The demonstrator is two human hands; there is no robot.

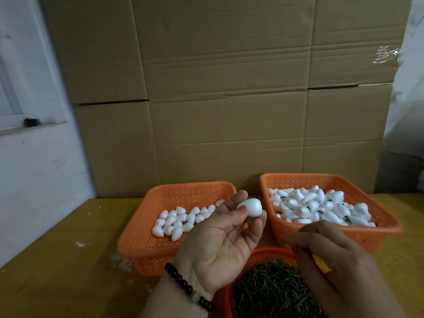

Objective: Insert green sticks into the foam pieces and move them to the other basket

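My left hand (220, 239) is raised palm up and pinches a white foam piece (250, 207) between thumb and fingertips. My right hand (332, 260) hovers over a round orange basket (263, 250) full of green sticks (270, 292). Its fingers are bunched and blurred, and no stick shows between them. The left orange basket (142, 226) holds several plain foam pieces (174, 222). The right orange basket (380, 207) is heaped with foam pieces (314, 207) that have dark green sticks poking out.
All three baskets sit on a yellow table (68, 260) with white crumbs near the left basket. Stacked cardboard boxes (229, 111) form a wall right behind the baskets. A white wall with a ledge (29, 125) is at the left.
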